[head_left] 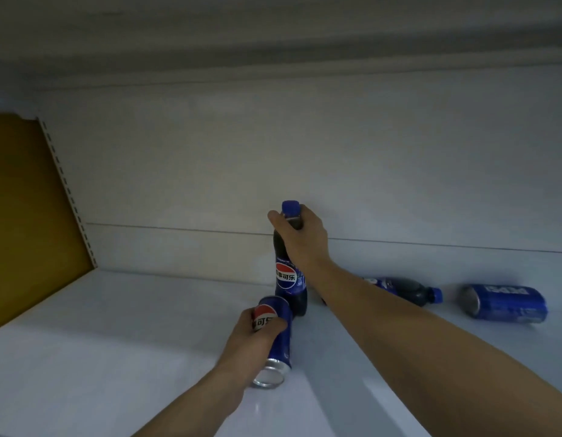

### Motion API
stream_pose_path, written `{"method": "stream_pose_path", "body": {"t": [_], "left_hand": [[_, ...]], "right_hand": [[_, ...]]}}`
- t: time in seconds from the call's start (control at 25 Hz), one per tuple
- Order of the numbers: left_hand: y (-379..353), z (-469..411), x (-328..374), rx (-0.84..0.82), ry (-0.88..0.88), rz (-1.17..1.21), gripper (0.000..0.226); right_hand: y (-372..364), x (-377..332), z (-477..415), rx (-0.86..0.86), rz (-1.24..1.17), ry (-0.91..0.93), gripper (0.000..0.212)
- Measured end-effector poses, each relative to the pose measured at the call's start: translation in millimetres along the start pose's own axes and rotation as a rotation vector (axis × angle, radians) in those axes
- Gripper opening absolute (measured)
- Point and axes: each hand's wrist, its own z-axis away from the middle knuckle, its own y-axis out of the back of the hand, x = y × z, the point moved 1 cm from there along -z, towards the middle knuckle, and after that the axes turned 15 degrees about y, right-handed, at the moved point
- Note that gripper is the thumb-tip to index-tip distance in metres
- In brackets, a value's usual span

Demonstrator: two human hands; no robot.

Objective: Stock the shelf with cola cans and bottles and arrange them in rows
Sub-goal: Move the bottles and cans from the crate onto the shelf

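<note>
Landmark: upright bottle point(286, 279), cola, standing on the white shelf point(115, 326) close to the back panel point(210, 168).

- Right grip point(300, 238): wrapped round the neck and shoulder of the upright bottle, fingers curled just under the blue cap point(290, 208). Forearm comes in from the lower right.
- Left grip point(257, 335): clamped round the held can point(284, 345), thumb and fingers across the logo. The can is tilted, silver end toward the camera, far end right in front of the upright bottle's base. Can't tell if can and bottle touch, or if the can's lower rim sits on the shelf.
- Lying bottle point(399, 287): on its side on the shelf, just right of the upright bottle, cap pointing away from it. Near end hidden behind the right forearm.
- Lying can point(506, 302): on its side, further right of the upright bottle, past the lying bottle and apart from it. Silver end faces back toward the upright bottle.
- Well left of the upright bottle: slotted upright point(68, 190) at the shelf's end, yellow side panel point(21, 200) beyond it.
</note>
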Motion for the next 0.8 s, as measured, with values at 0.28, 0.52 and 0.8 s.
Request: {"method": "stream_pose_path", "body": {"t": [0.28,0.52,0.8], "left_hand": [[-26,-4,7,-0.099,-0.043,-0.065,0.044],[-107,6,3,-0.196,-0.039,0.016,0.048],[-259,56,8,-0.574,0.088,0.101,0.044]], "right_hand": [[21,12,20,0.018,0.039,0.018,0.062],[133,42,143,-0.099,-0.025,-0.165,0.022],[281,58,162,-0.007,0.18,-0.341,0.065]]}}
